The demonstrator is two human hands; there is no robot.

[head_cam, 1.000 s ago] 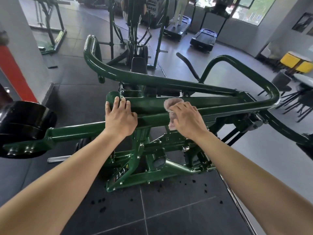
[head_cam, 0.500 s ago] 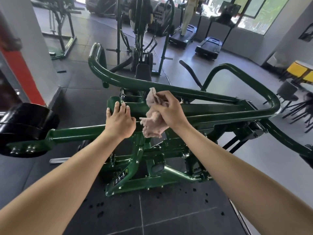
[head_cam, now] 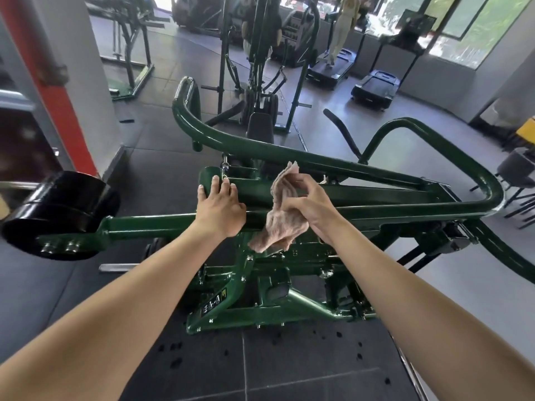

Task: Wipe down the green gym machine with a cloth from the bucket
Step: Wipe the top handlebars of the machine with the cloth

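right hand (head_cam: 307, 206) pinches a crumpled pinkish cloth (head_cam: 277, 228); left hand (head_cam: 220, 210) lies flat on the glossy tubular green machine (head_cam: 376, 196)

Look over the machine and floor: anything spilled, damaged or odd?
Dark spots dot the floor tiles in front of the machine, like drips or stains. The machine itself shows no damage I can see.

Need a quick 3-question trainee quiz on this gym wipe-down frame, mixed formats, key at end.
1. True or false: the left hand holds the cloth.
2. The left hand rests on: A) green machine B) bucket C) dumbbell.
3. Fill in: the black weight plate sits on the person's ___ side.
Key: 1 false, the right hand grips it; 2 A; 3 left.
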